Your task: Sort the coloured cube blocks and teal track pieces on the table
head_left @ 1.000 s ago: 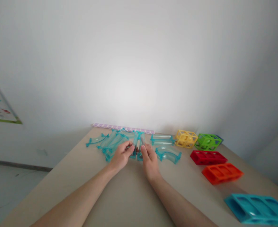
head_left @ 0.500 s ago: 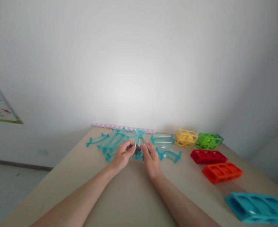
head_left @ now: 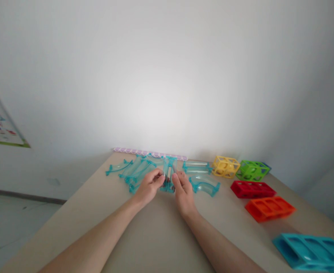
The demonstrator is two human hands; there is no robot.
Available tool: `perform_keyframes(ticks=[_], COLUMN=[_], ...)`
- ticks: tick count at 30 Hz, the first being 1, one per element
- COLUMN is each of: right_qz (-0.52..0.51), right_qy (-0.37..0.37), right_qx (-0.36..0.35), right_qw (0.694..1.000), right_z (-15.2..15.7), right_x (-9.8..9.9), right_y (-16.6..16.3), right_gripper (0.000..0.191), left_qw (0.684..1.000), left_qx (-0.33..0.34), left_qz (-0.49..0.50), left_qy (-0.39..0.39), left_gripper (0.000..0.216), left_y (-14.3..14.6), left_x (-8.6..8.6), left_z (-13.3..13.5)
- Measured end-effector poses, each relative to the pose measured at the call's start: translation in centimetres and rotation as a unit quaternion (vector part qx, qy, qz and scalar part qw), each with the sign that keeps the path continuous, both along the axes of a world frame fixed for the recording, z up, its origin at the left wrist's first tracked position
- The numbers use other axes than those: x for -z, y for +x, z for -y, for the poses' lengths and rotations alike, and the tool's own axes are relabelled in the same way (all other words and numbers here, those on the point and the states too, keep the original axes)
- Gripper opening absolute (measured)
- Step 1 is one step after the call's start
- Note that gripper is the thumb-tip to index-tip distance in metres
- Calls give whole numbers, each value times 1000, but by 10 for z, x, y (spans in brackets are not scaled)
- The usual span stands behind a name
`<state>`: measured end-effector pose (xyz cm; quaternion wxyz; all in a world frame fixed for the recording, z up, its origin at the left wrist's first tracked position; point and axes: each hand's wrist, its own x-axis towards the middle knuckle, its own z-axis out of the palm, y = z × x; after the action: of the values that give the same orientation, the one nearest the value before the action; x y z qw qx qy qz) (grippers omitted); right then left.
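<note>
Between my two hands is a clear teal plastic track piece (head_left: 170, 167), its long side pointing toward the wall. My left hand (head_left: 149, 185) pinches its left edge with thumb and fingers. Closed on the opposite edge is my right hand (head_left: 183, 189), thumb on top. My fingers cover part of the lower half. Left of it lie several similar clear teal track pieces (head_left: 140, 170), overlapping one another. To the right rest a straight track piece (head_left: 196, 167) and a curved one (head_left: 208, 187), close to my right hand.
Along the right side of the table (head_left: 155, 235) stand a yellow frame block (head_left: 226, 167), a green one (head_left: 252, 170), a red block (head_left: 252, 189), an orange block (head_left: 270, 208) and a teal block (head_left: 311, 252). A lilac patterned strip (head_left: 149, 153) runs by the wall.
The whole view has shifted slightly, so everything appears a little further right. Both hands keep the same grip on the track piece.
</note>
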<state>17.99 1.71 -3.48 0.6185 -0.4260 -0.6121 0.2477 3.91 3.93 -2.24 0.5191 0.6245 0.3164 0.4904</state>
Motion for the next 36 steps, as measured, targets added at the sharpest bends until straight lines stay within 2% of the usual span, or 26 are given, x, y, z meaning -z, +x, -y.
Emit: perform_keyframes(ticks=[3, 6, 9, 17, 23, 25, 27, 28, 31, 33, 36], right_qz=[-6, -20, -33, -22, 71, 133, 221, 271, 409, 470, 504], right_qy=[1, -7, -6, 23, 56, 64, 58, 48, -10, -67, -141], right_qx=[5, 16, 18, 23, 5, 41, 135, 196, 333, 360, 364], right_qw=[1000, 1000, 999, 999, 996, 988, 964, 941, 849, 804, 770], right_z=[-2, -4, -4, -3, 5, 7, 8, 7, 2, -4, -14], right_x=[2, 4, 5, 3, -6, -12, -16, -17, -13, -6, 3], right_y=[0, 2, 5, 7, 9, 13, 20, 24, 38, 49, 65], right_gripper=[35, 36, 35, 35, 33, 37, 40, 41, 44, 50, 52], left_qw=[1000, 999, 998, 999, 998, 999, 999, 999, 1000, 1000, 999], left_qx=[7, 44, 68, 51, 53, 48, 38, 31, 9, 6, 22], left_qz=[-8, -7, 0, -10, 0, 5, 12, 15, 9, 0, -10], left_qy=[8, 16, -3, -17, -25, -20, -18, -17, -7, -10, -23], left_gripper=[32, 27, 37, 38, 39, 37, 35, 34, 30, 29, 30], left_y=[0, 2, 5, 3, 3, 3, 3, 3, 3, 2, 2], left_x=[-1, 1, 5, 6, 10, 9, 7, 6, 4, 4, 6], left_z=[1, 2, 3, 1, -2, -2, -1, -1, -1, -1, 0])
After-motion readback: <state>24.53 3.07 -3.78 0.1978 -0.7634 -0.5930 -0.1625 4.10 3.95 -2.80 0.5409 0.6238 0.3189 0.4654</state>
